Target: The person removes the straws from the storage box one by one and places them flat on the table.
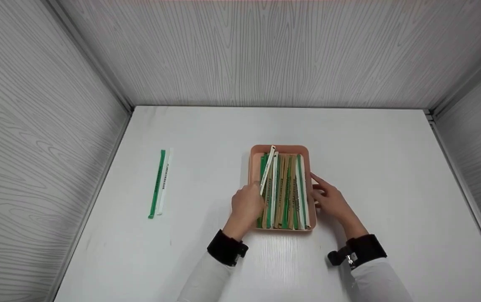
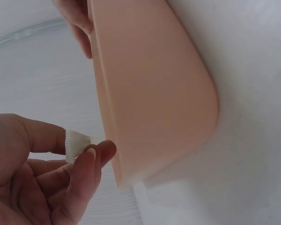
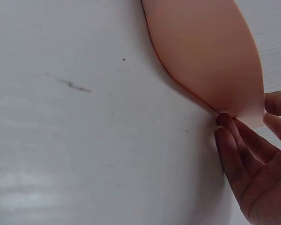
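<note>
A pink rectangular tray (image 1: 312, 218) stands on the table, filled with thin paper-wrapped straws (image 1: 287, 193) in green, white and brown, lying lengthwise side by side. Over its left side my left hand (image 1: 247, 204) pinches a white wrapped straw (image 1: 268, 165) by its near end. That straw slants across the others, its far tip near the tray's back rim. The left wrist view shows the crimped paper end (image 2: 76, 145) between thumb and fingers. At the tray's right wall is my right hand (image 1: 333, 203), relaxed fingertips (image 3: 227, 124) touching the outside low down.
To the left, a green wrapped straw (image 1: 157, 184) and a white wrapped straw (image 1: 164, 184) lie next to each other on the white table (image 1: 370, 147). Wood-grain panels (image 1: 240, 54) enclose the table at the back and both sides.
</note>
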Motion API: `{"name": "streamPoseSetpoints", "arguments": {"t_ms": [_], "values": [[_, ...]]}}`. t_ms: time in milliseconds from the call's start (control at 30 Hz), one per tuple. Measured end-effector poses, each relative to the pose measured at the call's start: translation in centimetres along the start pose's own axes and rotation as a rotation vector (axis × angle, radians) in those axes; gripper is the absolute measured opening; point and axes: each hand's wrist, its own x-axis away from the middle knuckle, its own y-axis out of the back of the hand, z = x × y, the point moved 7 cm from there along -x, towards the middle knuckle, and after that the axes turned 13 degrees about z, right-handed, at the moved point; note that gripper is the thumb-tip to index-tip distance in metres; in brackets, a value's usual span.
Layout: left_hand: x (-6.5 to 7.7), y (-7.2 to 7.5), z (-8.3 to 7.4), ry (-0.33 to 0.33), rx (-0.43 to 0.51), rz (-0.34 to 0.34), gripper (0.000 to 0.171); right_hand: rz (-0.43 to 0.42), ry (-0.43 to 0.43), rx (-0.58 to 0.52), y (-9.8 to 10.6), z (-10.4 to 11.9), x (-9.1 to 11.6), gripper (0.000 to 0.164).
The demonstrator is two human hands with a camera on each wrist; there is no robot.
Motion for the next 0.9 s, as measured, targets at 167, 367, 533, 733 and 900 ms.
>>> {"name": "streamPoseSetpoints", "arguments": {"t_ms": [167, 367, 533, 733, 900], "values": [[0.5, 1.2, 0.3, -0.020, 0.011, -0.061, 0.021, -0.002, 0.001, 0.016, -0.1, 0.0, 0.0, 0.057], [1.1, 3.5, 1.9, 0.009, 0.065, -0.162, 0.034, -0.001, 0.005, 0.001, 0.0, 0.2, 0.0, 0.057], [1.7, 5.8, 4.2, 0.028, 0.072, -0.281, 0.032, -0.011, -0.011, 0.030, -0.1, 0.1, 0.0, 0.057], [2.1, 7.0, 7.6, 0.099, 0.089, -0.316, 0.030, -0.025, -0.023, 0.063, -0.2, 0.3, 0.4, 0.055], [2.4, 7.5, 10.4, 0.158, 0.125, -0.314, 0.030, -0.023, -0.036, 0.096, -0.1, 0.4, 0.8, 0.054]]}}
